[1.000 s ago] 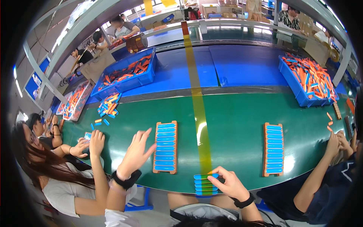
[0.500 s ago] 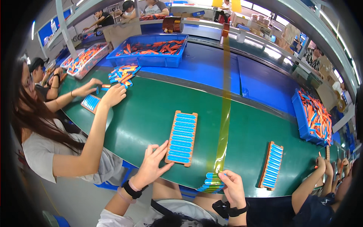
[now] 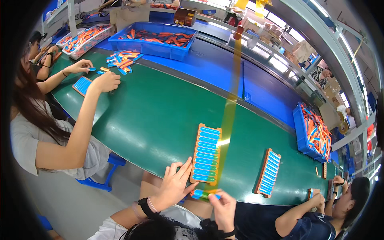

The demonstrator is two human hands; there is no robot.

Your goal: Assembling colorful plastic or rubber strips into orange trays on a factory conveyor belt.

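A brown slotted tray point(image 3: 195, 153) stands in front of me, filled with a column of slim blue pieces point(image 3: 206, 151). My left hand point(image 3: 171, 187) is at its lower left edge, fingers stretched out and apart, fingertips against or very near the tray. Between thumb and fingers, my right hand point(image 3: 223, 209) pinches the low end of a long translucent yellow tape point(image 3: 228, 120). A few blue pieces point(image 3: 199, 194) cling to that end, just below the tray. The tape slants up to the far side and passes over the tray's right edge.
A second filled tray point(image 3: 261, 182) lies to the right. Blue bins point(image 3: 150, 48) point(image 3: 304, 140) of orange and blue pieces stand far left and right. At left, a co-worker's hands point(image 3: 105, 81) handle loose pieces point(image 3: 124, 60); another person point(image 3: 308, 216) works at right.
My right hand has moved left and down with the tape's end, bringing the tape from beside the tray to over its right edge. My left hand stays beside the tray. The view has shifted.
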